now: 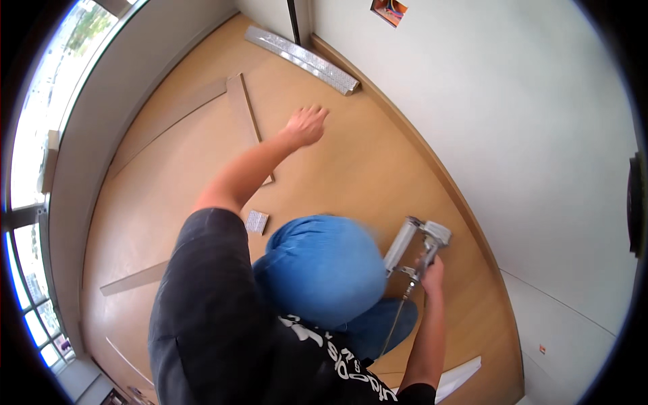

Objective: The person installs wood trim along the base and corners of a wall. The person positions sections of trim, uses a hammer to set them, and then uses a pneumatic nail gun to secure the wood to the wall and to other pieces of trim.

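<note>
the nail gun (439, 233) is held low over the floor (337, 169), beside the blue knee (324, 266) and near the wall strip (420, 143). its handle (424, 262) is gripped by the right hand (434, 277), with the fingers wrapped around it, maybe because the nail gun is heavy at the top. the hose (397, 324) is joined to the bottom of the handle and hung toward the lap, so the front is likely kept free. nothing is held by the left hand (306, 125); its fingers are spread and it is stretched out over the floor, perhaps for balance. the foil strip (304, 59) is laid near the wall (540, 135), maybe to be kept out of the way.

one nail gun, one hose, one foil strip and one small block (256, 222) are counted. two hands are seen, and two holes (389, 10) in the wall. at least two boards (244, 111) are laid on the floor.
</note>
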`<state>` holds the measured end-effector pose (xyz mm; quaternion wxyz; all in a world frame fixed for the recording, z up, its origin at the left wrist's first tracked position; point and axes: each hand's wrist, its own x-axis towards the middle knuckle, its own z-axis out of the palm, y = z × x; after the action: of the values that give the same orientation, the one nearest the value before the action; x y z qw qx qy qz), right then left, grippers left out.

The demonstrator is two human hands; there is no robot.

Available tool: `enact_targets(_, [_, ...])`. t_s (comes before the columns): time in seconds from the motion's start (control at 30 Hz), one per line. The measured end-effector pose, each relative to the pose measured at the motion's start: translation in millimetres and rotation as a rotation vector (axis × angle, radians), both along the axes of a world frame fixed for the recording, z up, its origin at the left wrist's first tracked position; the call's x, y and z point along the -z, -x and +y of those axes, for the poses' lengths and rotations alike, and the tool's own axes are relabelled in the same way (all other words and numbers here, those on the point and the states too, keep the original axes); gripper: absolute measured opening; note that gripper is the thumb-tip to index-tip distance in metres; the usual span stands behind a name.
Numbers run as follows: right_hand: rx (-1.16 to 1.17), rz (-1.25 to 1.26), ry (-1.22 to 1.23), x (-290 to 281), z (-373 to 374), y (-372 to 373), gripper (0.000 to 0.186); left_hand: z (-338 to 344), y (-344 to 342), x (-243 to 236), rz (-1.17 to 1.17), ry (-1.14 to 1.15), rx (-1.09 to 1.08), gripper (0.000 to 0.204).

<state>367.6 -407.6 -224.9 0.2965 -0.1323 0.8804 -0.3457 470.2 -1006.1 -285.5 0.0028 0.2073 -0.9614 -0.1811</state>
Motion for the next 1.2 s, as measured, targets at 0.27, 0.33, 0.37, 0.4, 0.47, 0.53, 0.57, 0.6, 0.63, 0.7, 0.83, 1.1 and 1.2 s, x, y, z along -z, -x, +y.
enact_targets(0.27, [-0.37,0.152,-0.121,16,-149,-13,0.026,-76,123,-29,-0.014,0.086,-0.069,0.036])
enact_targets(0.33, [-0.423,0.121,-0.235,7,-158,-17,0.032,-87,118,-19,0.019,0.201,0.008,0.041])
enact_targets(0.37, [-0.447,0.095,-0.235,9,-165,-9,0.035,-101,123,-19,0.033,0.207,-0.004,0.041])
enact_targets(0.4, [-0.454,0.092,-0.241,13,-165,-5,0.035,-107,122,-13,-0.032,0.239,0.06,0.05])
enact_targets(0.47, [-0.497,0.069,-0.247,18,-165,-1,0.035,-116,118,-6,-0.112,0.248,0.136,0.063])
enact_targets(0.53, [-0.508,0.057,-0.271,25,-152,16,0.037,-101,120,-14,-0.155,0.219,0.218,0.06])
enact_targets(0.57, [-0.522,0.031,-0.281,25,-149,17,0.039,-94,114,-18,-0.165,0.195,0.234,0.06])
enact_targets(0.6, [-0.514,0.023,-0.295,24,-147,22,0.039,-89,110,-27,-0.266,0.1,0.259,0.058])
enact_targets(0.63, [-0.56,0.033,-0.269,24,-148,24,0.041,-88,102,-30,-0.368,0.012,0.278,0.057])
enact_targets(0.7, [-0.612,0.034,-0.246,22,-157,24,0.043,-92,87,-17,-0.387,-0.188,0.215,0.057])
enact_targets(0.83, [-0.618,0.057,-0.292,4,-171,34,0.046,-119,105,21,-0.165,-0.474,-0.062,0.057])
enact_targets(1.1, [-0.445,0.026,-0.377,-103,-310,59,0.036,-193,177,78,0.368,-1.086,-0.772,0.068])
enact_targets(1.2, [-0.519,0.22,-0.256,-138,-373,74,0.044,-199,178,84,0.394,-1.011,-0.766,0.07])
